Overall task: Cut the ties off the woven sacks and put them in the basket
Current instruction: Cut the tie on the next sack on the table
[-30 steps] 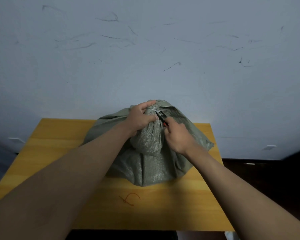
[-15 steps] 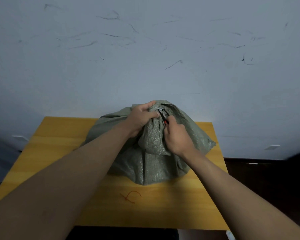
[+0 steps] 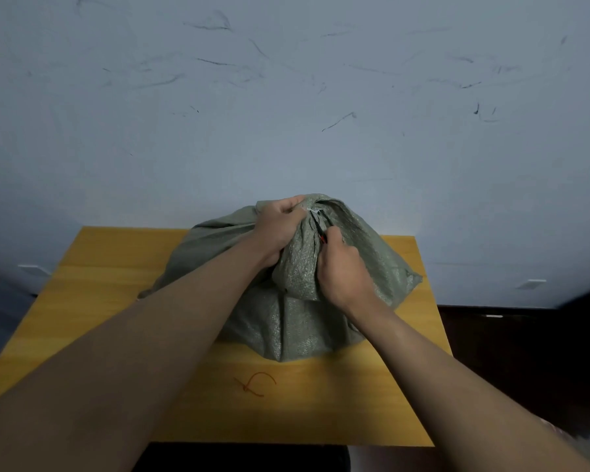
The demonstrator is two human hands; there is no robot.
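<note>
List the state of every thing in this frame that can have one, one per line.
Sack: on the table, neck bunched, pale tie at the neck, apparently uncut.
Left hand: clenched on the sack's neck.
Right hand: closed on a cutter with a red handle, mostly hidden, tip at the neck.
Orange tie: loose on the table, in front of the sack.
Table: holds the sack and the orange tie.
Basket: not in view.

Grey-green woven sack [image 3: 297, 321] heaped on the table, neck bunched; cut orange tie [image 3: 254, 386] just before it.

Perhaps a workroom — scuffed wall [image 3: 286, 97], plain wooden table [image 3: 99, 267].
</note>
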